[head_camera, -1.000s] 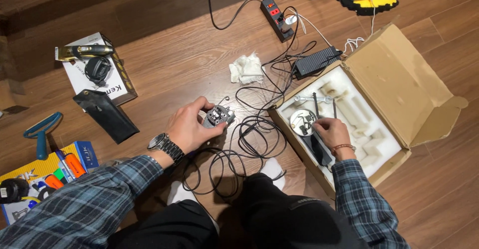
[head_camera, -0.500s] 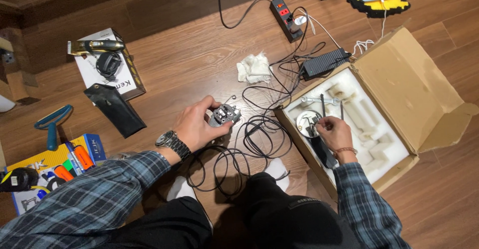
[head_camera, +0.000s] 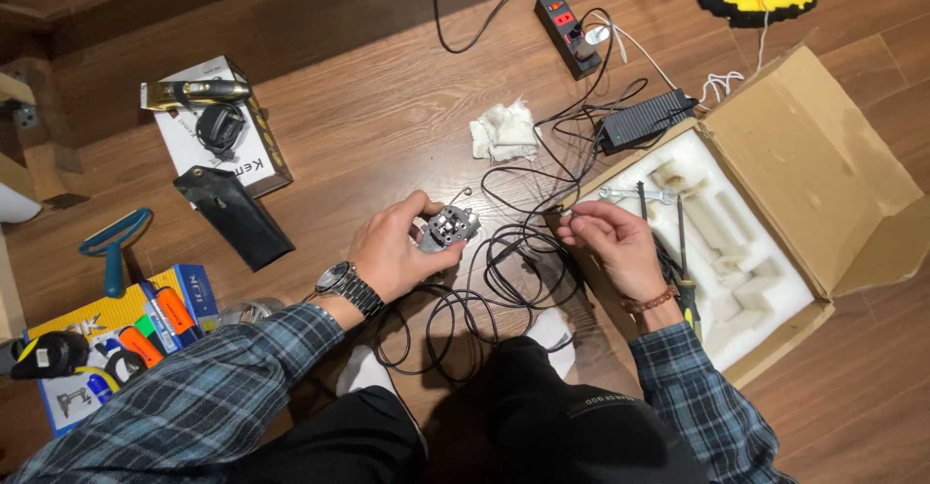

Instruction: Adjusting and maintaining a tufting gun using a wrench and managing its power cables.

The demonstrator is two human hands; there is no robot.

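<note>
Nearest the camera, crossed legs in dark trousers and two plaid sleeves are seen above a wooden floor [head_camera: 387,106]. A small grey metal assembly [head_camera: 448,227] is grasped in the left hand [head_camera: 397,251], whose fingers are curled around it from below and from the side; a wristwatch [head_camera: 346,286] is worn on that wrist, and the part is held just above a tangle of black cable [head_camera: 504,271] lying on the floor in front of the knees. The right hand [head_camera: 612,242] is raised beside the near left corner of an open cardboard box [head_camera: 823,164], with thumb and forefinger pinched together on something very small, too small to be identified. As far as can be judged, the work is midway: the assembly is out of the box and in hand, while a spanner [head_camera: 630,194] and screwdrivers [head_camera: 681,251] are left lying in the white foam insert [head_camera: 736,251], and the pinched piece is not yet brought to the assembly. Towards the near left edge of the floor a box of coloured tools [head_camera: 116,334] is seen. Further off, a black pouch [head_camera: 232,215], a hair clipper [head_camera: 194,92] on its carton, a crumpled white cloth [head_camera: 504,133], a black power adapter [head_camera: 644,119] and a power strip [head_camera: 570,19] are laid out.
</note>
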